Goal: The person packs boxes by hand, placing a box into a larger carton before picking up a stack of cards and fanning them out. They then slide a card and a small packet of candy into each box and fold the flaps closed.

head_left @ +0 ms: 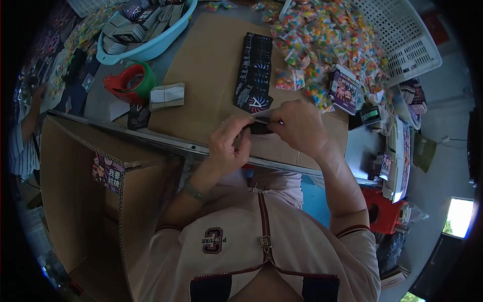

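A small dark packet is pinched between my two hands at the table's front edge. My left hand has its thumb and fingers closed on the packet's left side. On its right side, my right hand grips it with bent fingers. Just beyond my hands, a row of overlapping black cards lies on a flat cardboard sheet. Clear bags of colourful candy are heaped to the right, with a printed purple box at the heap's edge. Fingertip details are partly hidden.
A red and green tape dispenser and a banded white stack sit left. Behind them is a blue basin of cards. An open carton stands lower left, a white crate upper right. Another person's arm shows far left.
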The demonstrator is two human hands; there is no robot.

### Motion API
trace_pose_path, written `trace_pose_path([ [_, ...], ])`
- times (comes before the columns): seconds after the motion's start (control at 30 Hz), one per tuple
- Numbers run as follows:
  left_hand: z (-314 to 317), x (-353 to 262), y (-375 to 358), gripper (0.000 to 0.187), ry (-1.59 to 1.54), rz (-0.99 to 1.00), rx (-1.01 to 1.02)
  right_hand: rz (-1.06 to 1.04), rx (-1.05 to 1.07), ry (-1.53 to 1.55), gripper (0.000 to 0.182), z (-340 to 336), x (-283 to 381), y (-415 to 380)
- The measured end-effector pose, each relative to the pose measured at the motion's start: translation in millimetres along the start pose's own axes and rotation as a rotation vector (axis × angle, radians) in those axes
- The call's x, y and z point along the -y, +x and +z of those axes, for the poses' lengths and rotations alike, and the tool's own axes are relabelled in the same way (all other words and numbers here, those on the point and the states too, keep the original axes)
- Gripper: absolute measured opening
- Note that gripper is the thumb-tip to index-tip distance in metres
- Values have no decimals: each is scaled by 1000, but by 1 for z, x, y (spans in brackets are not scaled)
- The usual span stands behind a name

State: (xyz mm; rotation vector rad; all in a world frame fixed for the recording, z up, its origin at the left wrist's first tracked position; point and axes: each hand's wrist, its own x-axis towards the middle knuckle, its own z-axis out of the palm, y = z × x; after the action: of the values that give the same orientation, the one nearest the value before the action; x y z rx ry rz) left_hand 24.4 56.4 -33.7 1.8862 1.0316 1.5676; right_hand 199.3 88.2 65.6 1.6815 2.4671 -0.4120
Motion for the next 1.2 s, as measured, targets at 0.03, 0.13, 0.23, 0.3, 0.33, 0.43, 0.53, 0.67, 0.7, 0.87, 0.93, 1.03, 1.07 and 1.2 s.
trace_pose_path([
  [0.03, -1, -2, 0, 28, 0, -6, 4, -24, -33, 19, 12, 2, -1, 0],
  [0.13, -1, -1, -1, 27, -8, -21, 5, -155, -152, 88, 9, 13, -10, -2],
  [0.23, 0, -2, -3, 27, -27, -41, -15, -326, -295, 121, 7, 16, -10, -10],
  [0.3, 0, -3, -3, 28, -40, -48, -29, -383, -357, 100, 7, 15, -9, -13],
  [0.33, 1, -2, -3, 28, -31, -50, -36, -401, -389, 110, 6, 15, -8, -13],
  [0.43, 2, -1, -4, 27, 1, -55, -47, -462, -496, 133, 7, 5, -5, -20],
  [0.53, 1, 0, -6, 25, 17, -104, -55, -472, -655, 269, 6, -6, -9, -38],
  [0.67, -3, -2, -3, 21, -3, -198, -50, -51, -891, 794, 5, 13, -50, -66],
  [0.7, -4, -1, -2, 21, -19, -190, -40, 70, -918, 923, 3, 34, -69, -67],
  [0.87, -1, -8, -4, 23, 50, 37, 85, 661, -703, 626, 11, 104, -110, -78],
  [0.93, 3, -7, -8, 24, 57, 47, 81, 718, -514, 230, 19, 95, -104, -83],
  [1.03, 4, -4, -12, 27, 83, 48, 93, 426, -755, 197, 25, 89, -98, -75],
  [1.07, 4, -3, -12, 28, 102, 40, 95, 438, -759, 202, 25, 96, -100, -71],
  [1.2, 4, 1, -15, 27, 124, 44, 103, 148, -698, 1, 32, 133, -97, -70],
])
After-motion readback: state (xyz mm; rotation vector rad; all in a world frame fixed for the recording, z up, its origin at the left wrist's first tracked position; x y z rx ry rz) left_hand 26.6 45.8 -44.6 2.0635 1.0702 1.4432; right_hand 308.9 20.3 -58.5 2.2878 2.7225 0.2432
